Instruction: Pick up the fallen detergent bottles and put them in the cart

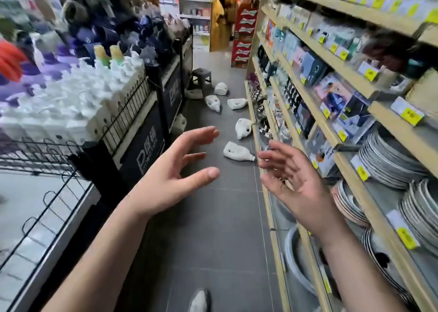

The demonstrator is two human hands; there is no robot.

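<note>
Several white bottles (pixel 237 103) lie on their sides, scattered along the grey tiled floor (pixel 213 228) of a narrow shop aisle, most of them near the foot of the shelves (pixel 355 79) on the right. The nearest bottle (pixel 238 152) lies on the floor beyond the person's fingertips, its cap pointing right. Both bare arms reach forward above the floor. The left hand (pixel 175 169) and the right hand (pixel 291 176) are spread open, palms facing each other, holding nothing and touching nothing. Farther down the aisle a small dark stool (pixel 201 76) stands beside the farthest bottles. The shelves carry boxed goods and stacks of plates (pixel 388 160). On the left, a wire-railed bin (pixel 132 112) holds rows of upright white containers (pixel 71 93). A pale shoe (pixel 199 301) shows at the bottom edge.
</note>
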